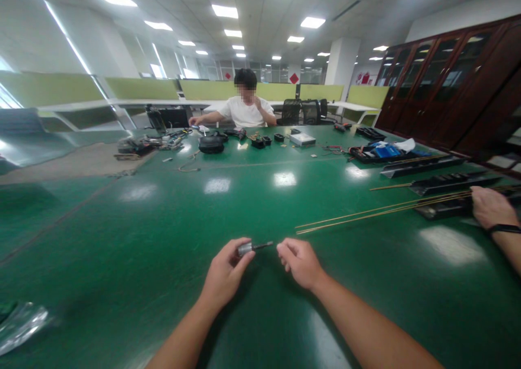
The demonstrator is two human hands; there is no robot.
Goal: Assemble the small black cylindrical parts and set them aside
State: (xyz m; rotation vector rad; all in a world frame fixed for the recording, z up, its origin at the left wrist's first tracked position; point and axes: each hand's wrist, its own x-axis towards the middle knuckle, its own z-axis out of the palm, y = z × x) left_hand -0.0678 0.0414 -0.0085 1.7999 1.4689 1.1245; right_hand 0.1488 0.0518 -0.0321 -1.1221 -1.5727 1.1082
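My left hand (228,268) is closed round a small silver cylinder (245,249), gripped between thumb and fingers above the green table. A thin dark shaft (261,246) sticks out of the cylinder to the right. Just past the shaft's tip is my right hand (299,260), its thumb and fingers pinched together. A small gap separates the two, and whatever the right fingers may hold is too small or hidden to name. Beyond the right hand, the ends of several thin brass-coloured rods (350,217) lie on the table.
At the right edge another person's hand (492,206) rests by the rods and dark trays (451,184). Across the green table (183,211) sits a person in a white shirt (246,111). Tools, a black pouch (211,144) and a white box (302,139) line the far side.
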